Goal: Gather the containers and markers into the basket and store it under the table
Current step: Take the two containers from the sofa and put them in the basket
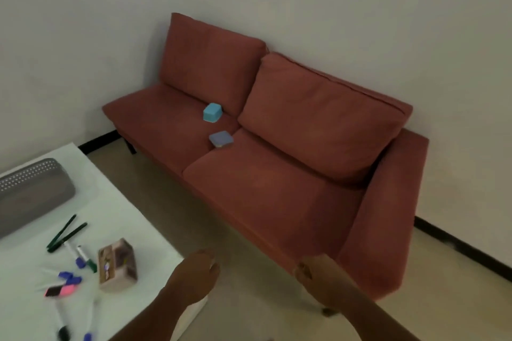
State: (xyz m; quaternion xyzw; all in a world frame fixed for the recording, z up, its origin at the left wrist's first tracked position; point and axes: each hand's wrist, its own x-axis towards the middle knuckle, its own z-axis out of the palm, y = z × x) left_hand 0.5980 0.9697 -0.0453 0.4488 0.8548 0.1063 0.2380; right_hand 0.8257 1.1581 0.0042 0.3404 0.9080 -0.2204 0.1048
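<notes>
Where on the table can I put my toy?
The table is bare between the basket and its sofa-side edge, beyond the green pens. It is crowded nearer the person, where markers lie beside the box.

Two bare forearms reach forward from the bottom edge. The left hand (198, 275) and right hand (318, 274) hang in the air — both empty, palms down, fingers (213, 264) loosely curled, well apart from each other.
</notes>
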